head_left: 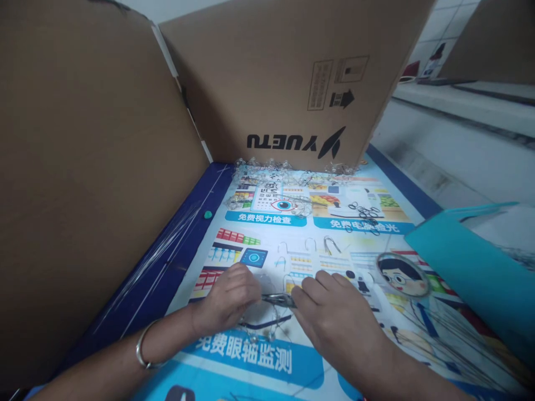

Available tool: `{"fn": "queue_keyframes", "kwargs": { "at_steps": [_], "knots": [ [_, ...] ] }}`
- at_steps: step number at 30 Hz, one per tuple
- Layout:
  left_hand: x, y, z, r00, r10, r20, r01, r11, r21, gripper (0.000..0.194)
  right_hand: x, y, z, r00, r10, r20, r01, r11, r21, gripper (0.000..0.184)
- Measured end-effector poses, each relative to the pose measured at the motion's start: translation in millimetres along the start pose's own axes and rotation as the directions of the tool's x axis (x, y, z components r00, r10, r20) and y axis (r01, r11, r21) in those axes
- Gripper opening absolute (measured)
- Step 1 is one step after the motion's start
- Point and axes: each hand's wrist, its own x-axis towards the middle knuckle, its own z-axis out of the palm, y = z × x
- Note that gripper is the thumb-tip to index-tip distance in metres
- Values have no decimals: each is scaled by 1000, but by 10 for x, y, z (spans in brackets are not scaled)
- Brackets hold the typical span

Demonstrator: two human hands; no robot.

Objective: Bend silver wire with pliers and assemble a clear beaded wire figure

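My right hand [336, 317] is closed round a pair of metal pliers [279, 299], whose jaws point left. The closed left hand [229, 294] meets the jaw end of the pliers. What its fingers pinch is too small and too covered to make out. Just below the pliers hangs or lies a wire strand with clear beads [270, 331]; which hand it joins, I cannot tell. Beyond the hands, several bent wire hooks [331, 245] rest on the printed sheet [355, 250].
Cardboard panels [267, 83] stand at the back and left. Beaded wire pieces [271, 170] are heaped along the back. A cluster of dark wire loops [363, 214] lies in front of them. Long wires [167, 239] run along the left edge. A teal box [472, 262] stands at the right.
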Motion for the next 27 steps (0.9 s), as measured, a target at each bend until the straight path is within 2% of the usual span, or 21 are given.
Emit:
{"fn": "queue_keyframes", "kwargs": {
  "at_steps": [8, 12, 20, 27],
  "knots": [
    [19, 24, -26, 997, 82, -13, -81, 995, 54, 15, -16, 10, 3, 1000, 16, 18, -17, 999, 48, 17],
    [-3, 24, -24, 997, 76, -7, -75, 995, 65, 14, -17, -2, -5, 1000, 18, 1, -18, 999, 46, 14],
    [-31, 25, -7, 998, -10, -62, 15, 998, 68, 16, 17, 8, -93, 999, 43, -20, -43, 999, -2, 13],
    [-29, 39, -8, 997, 19, -72, -11, 994, 104, 17, 19, -11, -70, 999, 9, -45, -11, 999, -44, 13]
  ]
}}
